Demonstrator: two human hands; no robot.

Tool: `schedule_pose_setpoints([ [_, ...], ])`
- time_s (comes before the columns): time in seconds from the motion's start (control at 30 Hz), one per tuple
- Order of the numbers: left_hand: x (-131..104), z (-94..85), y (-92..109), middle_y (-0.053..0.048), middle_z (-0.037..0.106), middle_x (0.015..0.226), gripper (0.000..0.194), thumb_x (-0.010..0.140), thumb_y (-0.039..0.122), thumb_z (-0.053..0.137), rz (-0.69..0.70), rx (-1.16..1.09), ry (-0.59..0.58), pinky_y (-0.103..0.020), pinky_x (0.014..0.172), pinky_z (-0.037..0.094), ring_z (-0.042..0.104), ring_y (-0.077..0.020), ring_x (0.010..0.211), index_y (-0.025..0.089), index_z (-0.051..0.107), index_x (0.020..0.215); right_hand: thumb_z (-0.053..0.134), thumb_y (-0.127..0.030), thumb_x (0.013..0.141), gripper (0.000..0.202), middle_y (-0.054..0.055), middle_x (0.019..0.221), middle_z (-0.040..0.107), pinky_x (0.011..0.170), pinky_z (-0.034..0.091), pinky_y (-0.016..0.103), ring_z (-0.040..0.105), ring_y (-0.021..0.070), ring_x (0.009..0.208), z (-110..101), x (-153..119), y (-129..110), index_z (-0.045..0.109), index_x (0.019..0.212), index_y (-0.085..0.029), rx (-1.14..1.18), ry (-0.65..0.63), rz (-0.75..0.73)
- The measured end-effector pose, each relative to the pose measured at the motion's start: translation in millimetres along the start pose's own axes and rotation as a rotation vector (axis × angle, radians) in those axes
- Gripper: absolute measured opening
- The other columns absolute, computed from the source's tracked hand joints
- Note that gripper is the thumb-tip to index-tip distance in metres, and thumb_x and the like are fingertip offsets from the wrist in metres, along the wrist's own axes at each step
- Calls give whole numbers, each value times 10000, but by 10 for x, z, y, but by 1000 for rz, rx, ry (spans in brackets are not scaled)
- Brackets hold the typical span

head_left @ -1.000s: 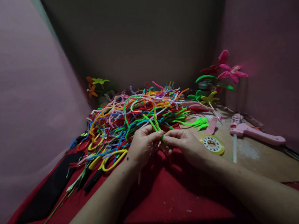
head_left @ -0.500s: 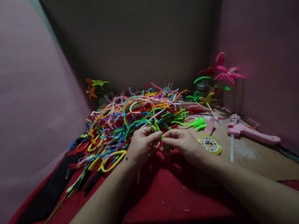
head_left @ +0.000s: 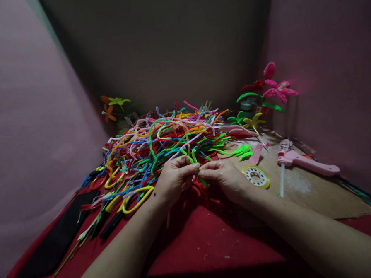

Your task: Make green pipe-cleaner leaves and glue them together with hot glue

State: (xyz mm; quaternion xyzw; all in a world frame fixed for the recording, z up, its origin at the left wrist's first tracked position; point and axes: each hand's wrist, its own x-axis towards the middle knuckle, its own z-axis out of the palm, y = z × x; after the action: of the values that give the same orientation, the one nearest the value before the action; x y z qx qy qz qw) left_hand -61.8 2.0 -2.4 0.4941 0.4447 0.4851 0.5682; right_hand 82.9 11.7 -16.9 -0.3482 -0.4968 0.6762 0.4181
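Note:
Just in front of a heap of coloured pipe cleaners [head_left: 163,133], both hands meet with their fingertips nearly touching. My left hand [head_left: 175,178] is closed in a pinch on a green pipe cleaner [head_left: 194,157], whose ends stick up above the fingers. From the right, my right hand [head_left: 222,177] pinches the same green piece, part of which hangs below the fingertips. Red pipe cleaner pieces [head_left: 204,192] show under the hands; whether they are joined to the green one I cannot tell.
Yellow-handled scissors [head_left: 137,199] and a black flat object [head_left: 57,236] lie left. On the right are a tape roll [head_left: 256,176], a pink glue gun [head_left: 308,162] on brown board [head_left: 322,200], and green fuzzy pieces [head_left: 242,151]. A pink flower [head_left: 280,91] stands behind.
The whole view has shifted slightly, so things appear a little further left. Both hands keep their pinch, and more of the green piece shows beneath the fingertips.

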Motion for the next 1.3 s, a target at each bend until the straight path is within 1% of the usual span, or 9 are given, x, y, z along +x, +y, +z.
schedule_pose_setpoints([
  [0.27,10,5,-20,53,494,521,267,643,256,694,-7,-61,-15,-158,379,247,362,-20,377,153,451,607,654,-259,600,148,-37,493,482,497,248,240,358,62,468,-17,5,21,612,580,-118,-6,-27,-30],
  [0.4,1,-2,-18,71,436,442,272,661,300,678,-13,-16,-24,-162,342,218,321,-26,338,160,453,599,672,-273,590,160,-40,487,483,491,254,240,362,64,462,-28,23,28,626,602,-120,6,-18,-39],
  [0.53,-18,-10,7,55,448,429,260,713,370,617,-46,51,-37,-168,328,221,327,-36,325,152,506,625,681,-259,571,151,-39,455,496,481,255,240,371,65,441,-44,51,22,614,570,-124,38,-6,-36],
  [0.6,-26,-11,16,47,461,442,246,710,358,622,-29,72,-21,-167,338,235,350,-40,344,145,522,634,672,-240,572,132,-38,450,503,480,254,239,373,66,438,-51,63,25,608,560,-126,51,-5,-37],
  [0.77,-46,8,29,39,504,517,149,674,271,660,126,171,48,-181,407,310,412,-58,420,154,580,720,637,-202,582,88,-33,449,505,475,253,237,379,69,436,-70,68,38,605,551,-127,34,-14,-29],
  [0.93,-47,0,80,5,543,652,111,700,259,631,321,413,92,-201,472,352,443,-79,509,177,672,763,629,-191,583,81,-30,443,507,467,260,236,374,69,421,-89,68,23,604,540,-128,35,-41,-37],
  [1.1,-30,-65,119,-12,523,706,133,723,242,615,484,641,45,-226,611,395,484,-125,678,222,712,812,607,-143,580,58,-32,452,524,470,267,231,378,59,420,-87,56,-25,604,525,-127,76,-93,-21],
  [1.2,-32,-112,116,-8,484,707,152,762,260,581,614,824,5,-234,607,388,462,-119,668,238,702,852,603,-124,564,71,-35,425,512,467,262,233,378,59,411,-93,59,-43,593,494,-128,93,-125,-4],
  [1.3,-43,-144,129,-12,459,728,145,777,262,568,760,1037,-18,-242,610,378,446,-121,685,235,693,847,607,-125,550,48,-17,446,552,476,278,232,425,72,428,-109,71,-49,598,503,-127,104,-154,30],
])
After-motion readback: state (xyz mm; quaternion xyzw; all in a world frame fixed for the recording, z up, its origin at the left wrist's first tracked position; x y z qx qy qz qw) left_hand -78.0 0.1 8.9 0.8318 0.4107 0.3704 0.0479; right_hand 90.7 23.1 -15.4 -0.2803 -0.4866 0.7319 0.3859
